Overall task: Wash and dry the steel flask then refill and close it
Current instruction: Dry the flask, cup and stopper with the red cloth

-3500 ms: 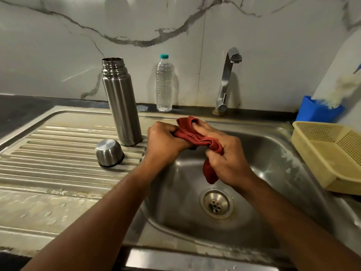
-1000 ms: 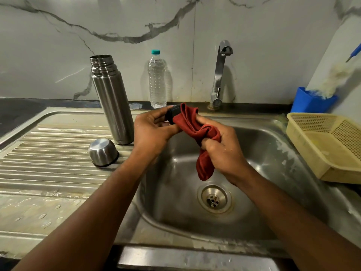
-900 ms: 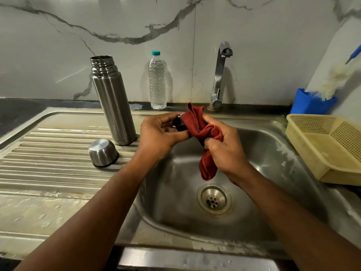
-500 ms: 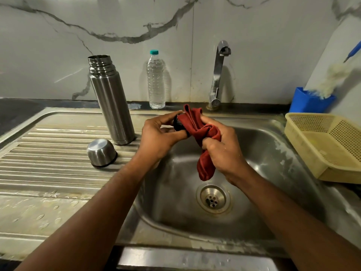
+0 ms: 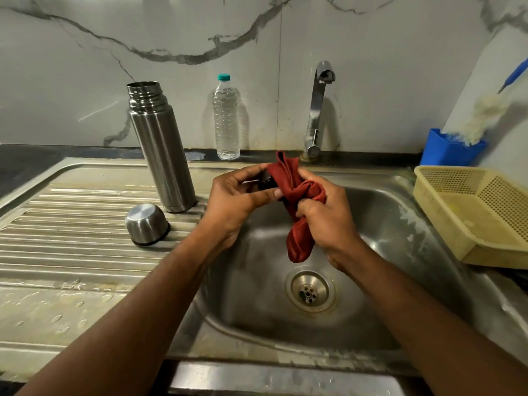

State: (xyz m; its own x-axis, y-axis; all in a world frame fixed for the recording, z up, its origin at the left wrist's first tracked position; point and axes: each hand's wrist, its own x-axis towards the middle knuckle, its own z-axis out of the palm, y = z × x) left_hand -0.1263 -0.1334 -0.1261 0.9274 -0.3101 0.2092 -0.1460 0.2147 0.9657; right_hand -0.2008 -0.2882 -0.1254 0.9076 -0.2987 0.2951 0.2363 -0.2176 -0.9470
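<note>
The flask [image 5: 161, 150] and its cup [image 5: 146, 223] are bare brushed steel. The cloth [image 5: 297, 201] is rust red, against a black stopper [image 5: 264, 182]. The clear bottle [image 5: 226, 118] has a teal cap. The wall [image 5: 385, 67] is white marble with grey veins. The basket [image 5: 480, 212] is pale yellow and perforated, the holder [image 5: 448, 148] bright blue, the tabletop [image 5: 25, 155] black.

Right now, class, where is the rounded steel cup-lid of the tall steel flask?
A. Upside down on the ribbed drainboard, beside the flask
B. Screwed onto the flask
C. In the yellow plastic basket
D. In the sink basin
A: the rounded steel cup-lid sits mouth-down on the ribbed drainboard, next to the open, upright tall steel flask.
</note>
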